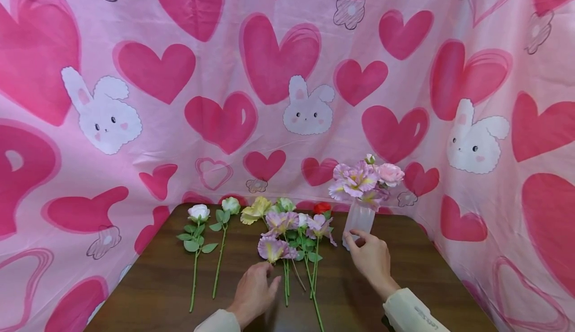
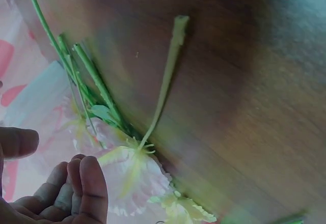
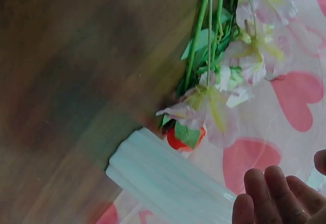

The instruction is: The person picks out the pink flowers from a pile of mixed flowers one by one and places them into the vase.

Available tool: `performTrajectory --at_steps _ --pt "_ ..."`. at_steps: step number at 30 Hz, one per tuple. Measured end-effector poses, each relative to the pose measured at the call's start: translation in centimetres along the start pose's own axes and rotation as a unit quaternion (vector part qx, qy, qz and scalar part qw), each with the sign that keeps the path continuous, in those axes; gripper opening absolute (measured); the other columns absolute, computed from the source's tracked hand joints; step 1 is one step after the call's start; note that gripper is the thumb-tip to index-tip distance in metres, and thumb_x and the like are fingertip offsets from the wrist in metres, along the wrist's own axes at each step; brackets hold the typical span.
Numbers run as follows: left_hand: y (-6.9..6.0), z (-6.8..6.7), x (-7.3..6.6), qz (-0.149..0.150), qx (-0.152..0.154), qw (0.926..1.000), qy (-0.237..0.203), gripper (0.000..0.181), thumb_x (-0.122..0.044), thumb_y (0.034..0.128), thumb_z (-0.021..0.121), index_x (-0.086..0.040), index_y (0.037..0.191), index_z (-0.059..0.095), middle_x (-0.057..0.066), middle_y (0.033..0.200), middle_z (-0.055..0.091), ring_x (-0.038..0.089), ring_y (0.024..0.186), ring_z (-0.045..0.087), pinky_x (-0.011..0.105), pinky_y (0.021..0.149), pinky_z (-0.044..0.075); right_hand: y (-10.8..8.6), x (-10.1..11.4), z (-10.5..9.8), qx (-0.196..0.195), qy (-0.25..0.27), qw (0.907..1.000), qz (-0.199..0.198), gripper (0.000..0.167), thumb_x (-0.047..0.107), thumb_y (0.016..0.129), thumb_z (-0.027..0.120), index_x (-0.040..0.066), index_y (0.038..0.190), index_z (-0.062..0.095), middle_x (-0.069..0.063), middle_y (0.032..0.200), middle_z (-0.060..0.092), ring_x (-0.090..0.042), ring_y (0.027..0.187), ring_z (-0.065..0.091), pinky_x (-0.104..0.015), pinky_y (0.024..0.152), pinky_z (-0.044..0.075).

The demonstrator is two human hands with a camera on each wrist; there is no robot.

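Observation:
My left hand (image 1: pixel 254 292) is over the table just in front of a purple-and-yellow artificial flower (image 1: pixel 272 248). In the left wrist view its thumb and fingers (image 2: pixel 91 191) stand apart with nothing between them; whether a fingertip touches the petals I cannot tell. Beside a white ribbed vase (image 1: pixel 361 217) is my right hand (image 1: pixel 372 259), its fingers (image 3: pixel 275 193) loosely bent and not wrapped round the vase. Purple flowers (image 1: pixel 357 178) and a pink flower (image 1: pixel 391 174) stand in the vase. Several loose stems, among them another purple flower (image 1: pixel 319 226), lie between the hands.
On the left of the brown table (image 1: pixel 148 282) lie a white rose (image 1: pixel 198 212) and a pale green flower (image 1: pixel 231 205). A yellow flower (image 1: pixel 256 209) and a red flower (image 1: pixel 322 207) lie toward the back. A pink heart-printed cloth (image 1: pixel 269 127) hangs around the table.

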State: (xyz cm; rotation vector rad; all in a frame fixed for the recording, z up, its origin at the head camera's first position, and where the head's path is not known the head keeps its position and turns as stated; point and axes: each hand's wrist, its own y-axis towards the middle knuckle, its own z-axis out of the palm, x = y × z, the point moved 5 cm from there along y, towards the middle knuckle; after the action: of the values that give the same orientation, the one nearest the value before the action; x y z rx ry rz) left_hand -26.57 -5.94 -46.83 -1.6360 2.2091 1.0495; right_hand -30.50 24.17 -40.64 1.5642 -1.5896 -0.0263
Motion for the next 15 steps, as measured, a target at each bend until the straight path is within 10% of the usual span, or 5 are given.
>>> performTrajectory --at_steps 15 --pt "0.0 -0.6 1.8 -0.041 0.030 0.9981 0.034 0.023 -0.022 0.0840 0.083 -0.007 0.088 0.067 0.004 0.081 0.065 0.024 0.076 0.065 0.044 0.065 0.052 -3.4 -0.3 0.6 0.037 -0.007 0.9991 0.018 0.029 0.041 0.090 0.079 0.017 0.106 0.081 0.011 0.067 0.063 -0.012 0.064 0.060 -0.034 0.059 0.045"
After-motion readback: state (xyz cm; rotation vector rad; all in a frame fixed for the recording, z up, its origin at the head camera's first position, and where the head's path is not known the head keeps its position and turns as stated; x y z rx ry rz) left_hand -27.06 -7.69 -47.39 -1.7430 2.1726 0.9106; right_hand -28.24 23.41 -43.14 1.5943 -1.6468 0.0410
